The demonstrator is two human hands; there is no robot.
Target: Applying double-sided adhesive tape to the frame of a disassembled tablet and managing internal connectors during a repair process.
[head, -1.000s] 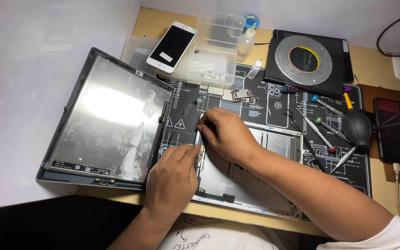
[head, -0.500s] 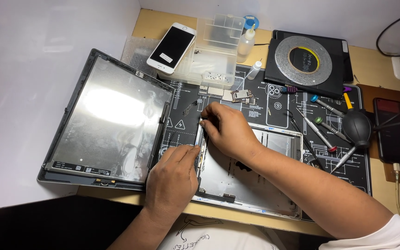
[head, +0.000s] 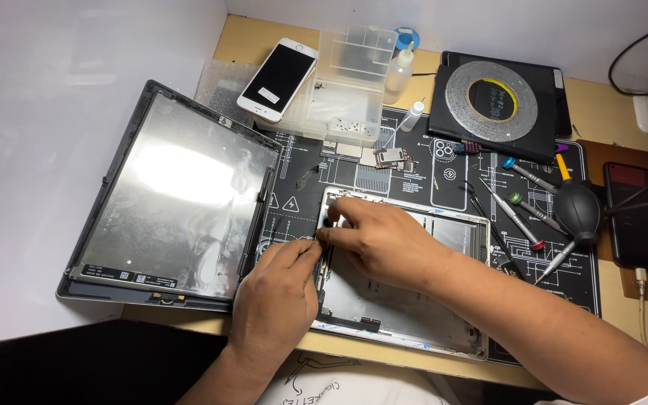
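An opened tablet lies on a black repair mat (head: 414, 176). Its silver rear housing (head: 414, 315) is in front of me, and its screen panel (head: 174, 195) is folded out to the left. My left hand (head: 275, 300) rests on the housing's left rim, thumb and forefinger pinched together there. My right hand (head: 384, 240) lies across the housing, and its fingertips touch a small dark part at the upper left corner, close to my left fingertips. What, if anything, sits between the fingers is hidden.
A white phone (head: 277, 79), a clear parts box (head: 346, 90) and a small bottle (head: 399, 69) stand at the back. A tape roll (head: 490, 99) lies on a black pad. To the right are screwdrivers (head: 515, 217), an air blower (head: 577, 211) and a dark phone (head: 634, 217).
My right hand's fingertips have come back toward me, from the mat just above the housing to its upper left corner. My left hand has barely moved, and its thumb now meets the forefinger.
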